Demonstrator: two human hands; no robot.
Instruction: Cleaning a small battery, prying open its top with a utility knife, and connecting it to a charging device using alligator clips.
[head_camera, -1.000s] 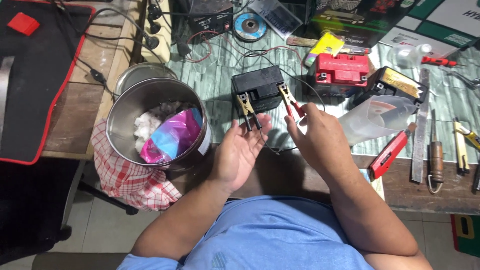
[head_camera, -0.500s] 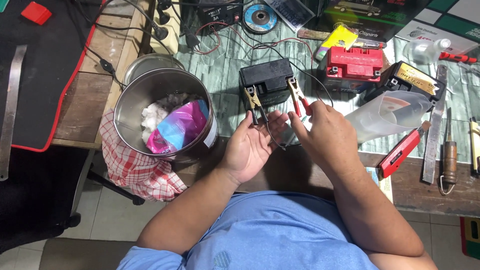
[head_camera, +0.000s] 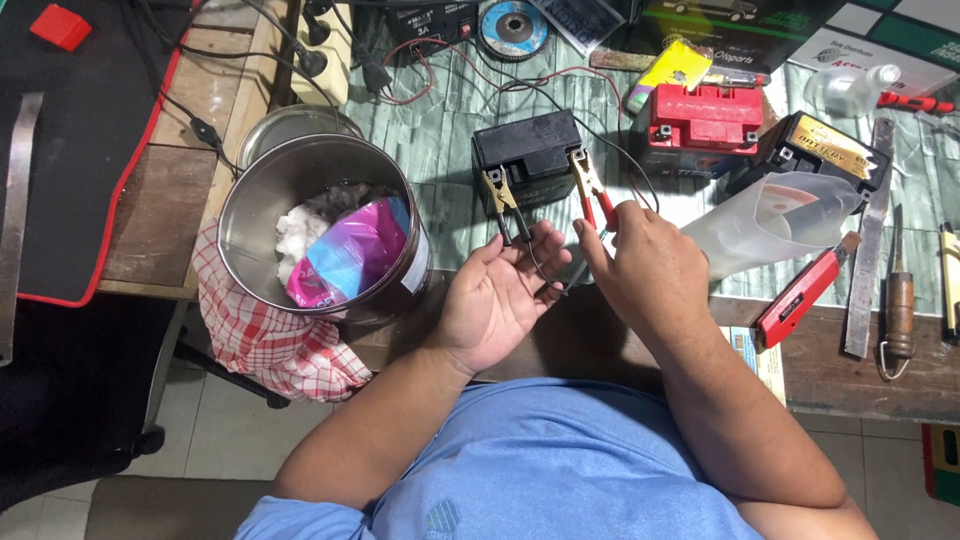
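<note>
A small black battery (head_camera: 525, 150) sits on the bench in front of me. Two brass clamp clips are fixed to its near edge: a black-handled clip (head_camera: 503, 200) on the left and a red-handled clip (head_camera: 590, 188) on the right. My left hand (head_camera: 500, 300) lies palm up with its fingers spread, the fingertips just by the black clip's handles. My right hand (head_camera: 645, 270) pinches the red handles of the other clip. Thin wires run from the clips toward the back of the bench.
A steel pot (head_camera: 250, 215) holding white wadding and a pink-purple packet stands at the left on a red checked cloth (head_camera: 265, 340). To the right are a red battery (head_camera: 705, 115), a yellow-labelled black battery (head_camera: 825, 150), a translucent jug (head_camera: 770, 220), a red utility knife (head_camera: 800, 295) and a file (head_camera: 870, 250).
Both hands stay at the two clips and barely move. My head has tipped a little, so the bench sits slightly lower in the view.
</note>
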